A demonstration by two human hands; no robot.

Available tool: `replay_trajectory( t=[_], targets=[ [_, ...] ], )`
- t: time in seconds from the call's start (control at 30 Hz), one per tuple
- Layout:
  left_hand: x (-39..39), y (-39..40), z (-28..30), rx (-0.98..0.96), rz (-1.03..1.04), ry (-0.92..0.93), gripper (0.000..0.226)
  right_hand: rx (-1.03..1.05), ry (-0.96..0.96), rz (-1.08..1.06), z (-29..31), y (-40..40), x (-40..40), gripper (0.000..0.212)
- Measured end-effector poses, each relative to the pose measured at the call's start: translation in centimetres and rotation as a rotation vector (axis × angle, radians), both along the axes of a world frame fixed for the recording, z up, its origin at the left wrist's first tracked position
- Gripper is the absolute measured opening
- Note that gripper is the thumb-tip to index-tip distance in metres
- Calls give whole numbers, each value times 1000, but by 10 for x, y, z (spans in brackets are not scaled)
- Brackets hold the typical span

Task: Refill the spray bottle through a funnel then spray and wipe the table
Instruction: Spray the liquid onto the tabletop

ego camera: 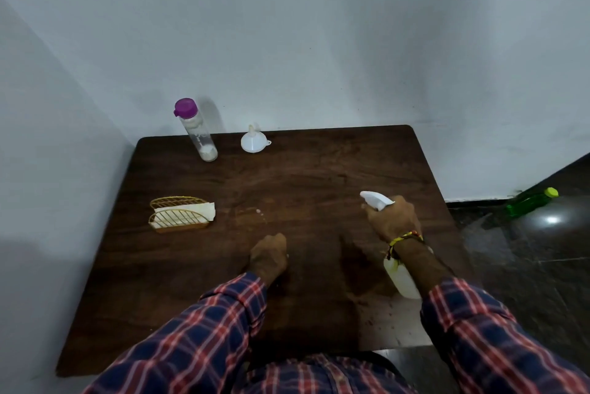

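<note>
My right hand (393, 219) grips the neck of a white spray bottle (403, 278), held over the right side of the dark wooden table (287, 186); its white nozzle head (376, 199) points left. My left hand (268, 255) rests as a closed fist on the table near the middle front, nothing visible in it. A white funnel (253, 140) sits upside down at the back. A clear bottle with a purple cap (195, 128) stands at the back left. A few small droplets (259, 212) lie on the wood.
A gold wire napkin holder (178, 216) with white napkins stands on the table's left side. A green bottle (531, 202) lies on the dark floor at the right. White walls close in behind and to the left.
</note>
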State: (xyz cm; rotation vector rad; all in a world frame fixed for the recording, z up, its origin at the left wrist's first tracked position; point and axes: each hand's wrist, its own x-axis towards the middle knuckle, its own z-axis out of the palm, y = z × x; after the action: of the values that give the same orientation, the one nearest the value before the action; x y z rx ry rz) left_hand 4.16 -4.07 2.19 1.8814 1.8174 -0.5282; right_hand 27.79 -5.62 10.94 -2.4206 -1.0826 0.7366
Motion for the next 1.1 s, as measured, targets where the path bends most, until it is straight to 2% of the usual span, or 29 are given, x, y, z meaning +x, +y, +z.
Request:
replay_trajectory(
  t=[0.07,0.2,0.27,0.37,0.5,0.67,0.87,1.0,1.1],
  targets=[
    [2,-3,-2,26,-21,0,27,-1,-1,-25,-2,-3,4,48],
    [11,-1,1,35,8,-83,30,-134,91,138,-2,-5,4,63],
    [19,1,2,47,71,-226,35,-77,74,68,-1,-8,-1,70],
    [33,8,12,131,71,-510,47,-19,82,14,-4,-11,-8,64],
    [51,15,31,261,15,-651,52,-124,102,170,-5,-10,-13,65],
    [53,21,33,308,83,-593,51,-148,-11,110,-9,-16,-14,51],
    [38,22,18,251,161,-461,47,-105,100,94,-9,-3,-10,62],
    [37,29,16,260,124,-437,45,-51,52,37,-11,4,-15,61],
    [35,36,17,268,115,-405,45,-163,62,176,-12,8,-17,66]
  ],
)
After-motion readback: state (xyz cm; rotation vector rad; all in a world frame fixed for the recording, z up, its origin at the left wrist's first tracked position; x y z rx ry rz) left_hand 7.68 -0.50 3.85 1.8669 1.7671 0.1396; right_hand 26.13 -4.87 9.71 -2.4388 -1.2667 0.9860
